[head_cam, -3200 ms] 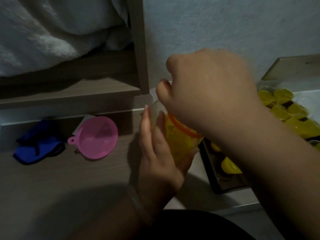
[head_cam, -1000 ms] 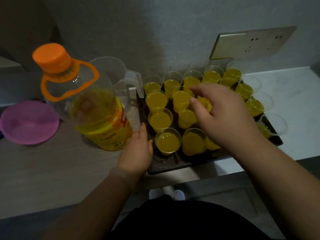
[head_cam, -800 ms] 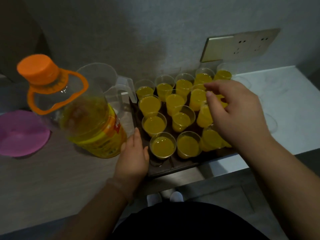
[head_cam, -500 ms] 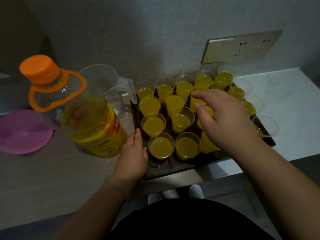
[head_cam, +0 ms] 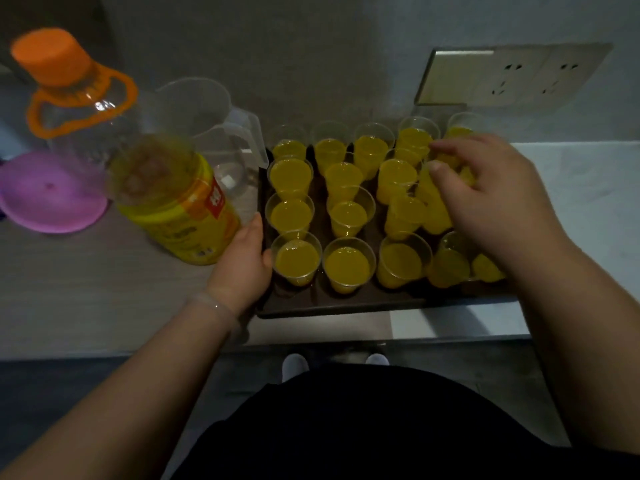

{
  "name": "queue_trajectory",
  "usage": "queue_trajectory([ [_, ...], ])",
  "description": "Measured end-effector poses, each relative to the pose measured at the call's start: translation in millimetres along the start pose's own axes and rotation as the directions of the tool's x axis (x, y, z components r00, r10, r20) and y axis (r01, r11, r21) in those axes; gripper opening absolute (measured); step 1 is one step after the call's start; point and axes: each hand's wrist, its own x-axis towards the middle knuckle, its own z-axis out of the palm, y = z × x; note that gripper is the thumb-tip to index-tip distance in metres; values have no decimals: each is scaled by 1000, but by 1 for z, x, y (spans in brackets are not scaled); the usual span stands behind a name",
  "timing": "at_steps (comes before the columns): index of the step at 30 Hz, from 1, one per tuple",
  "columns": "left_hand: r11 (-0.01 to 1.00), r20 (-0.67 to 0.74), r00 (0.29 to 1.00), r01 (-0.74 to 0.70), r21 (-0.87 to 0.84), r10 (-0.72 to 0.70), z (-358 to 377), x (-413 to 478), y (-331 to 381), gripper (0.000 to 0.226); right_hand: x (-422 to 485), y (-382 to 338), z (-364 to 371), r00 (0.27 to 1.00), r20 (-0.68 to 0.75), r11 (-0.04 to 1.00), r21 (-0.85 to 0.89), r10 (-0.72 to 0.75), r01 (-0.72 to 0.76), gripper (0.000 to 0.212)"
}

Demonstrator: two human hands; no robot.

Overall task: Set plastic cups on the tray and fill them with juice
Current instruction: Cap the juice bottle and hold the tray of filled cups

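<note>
Juice-filled cups (head_cam: 348,216) stand in rows on the dark tray (head_cam: 329,303). The left hand (head_cam: 242,268) rests flat against its left edge — the right hand (head_cam: 498,199) curls over the right-side cups, grip unclear.

Translucent band (head_cam: 212,304) on the left wrist, black garment (head_cam: 346,431), white shoes (head_cam: 294,364)

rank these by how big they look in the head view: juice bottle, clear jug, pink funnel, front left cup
1. juice bottle
2. clear jug and pink funnel, about alike; the bottle hides part of the jug
3. front left cup
</note>
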Motion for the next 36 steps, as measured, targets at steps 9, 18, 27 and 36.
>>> queue_trajectory([
  [9,998,-54,998,11,-58,-14,6,3,2,64,5,56,-18,978,-72,977,105,195,-187,34],
  [18,995,-79,996,-42,-90,34,13,8,-1,58,10,90,-20,943,14,932,151,331,-330,31],
  [27,991,-102,993,-77,-107,66,14,8,3,62,14,113,-15,926,17,906,201,377,-373,28],
  [36,995,-94,994,-66,-76,59,14,8,2,66,19,131,-16,925,-52,881,329,376,-340,28],
])
